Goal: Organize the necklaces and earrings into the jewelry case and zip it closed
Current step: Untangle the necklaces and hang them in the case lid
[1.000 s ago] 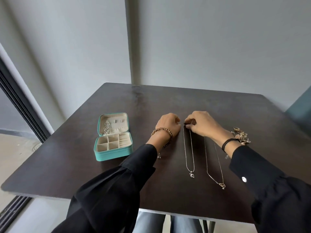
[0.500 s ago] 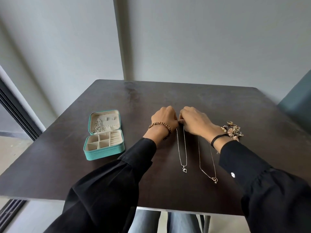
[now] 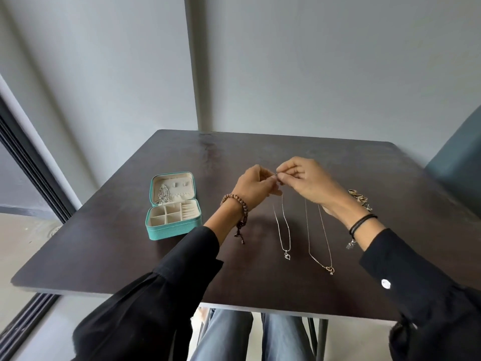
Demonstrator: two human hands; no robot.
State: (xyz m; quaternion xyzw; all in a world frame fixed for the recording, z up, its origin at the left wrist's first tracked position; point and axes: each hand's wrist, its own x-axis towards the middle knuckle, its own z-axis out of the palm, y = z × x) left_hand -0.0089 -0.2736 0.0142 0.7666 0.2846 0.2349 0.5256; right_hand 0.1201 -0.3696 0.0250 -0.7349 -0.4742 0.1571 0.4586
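Pinching the far end of the silver necklace (image 3: 282,225) with fingers (image 3: 285,170) of left hand (image 3: 253,186) and right hand (image 3: 305,181). Stretched long, far to near, heart pendant (image 3: 287,255) nearest, lying on the worktop (image 3: 130,243).

The surface (image 3: 260,282) is seen as a dark, wood-grained board with a smooth, low sheen. The jewelry case (image 3: 171,231) is covered outside in teal, finely grained leather-like material and lined in cream, matt, velvety cloth; a bright metal chain (image 3: 162,195) is draped in its lid. The silver necklace (image 3: 287,255) is made of fine, shiny pale metal, the gold necklace (image 3: 330,269) of warm-toned metal. Polished gold-coloured metal pieces (image 3: 360,199) are heaped near the right edge. Brown wooden-looking beads (image 3: 235,198) and a black cord (image 3: 361,221) are worn at the wrists; the sleeves (image 3: 169,295) are of matt black cloth.
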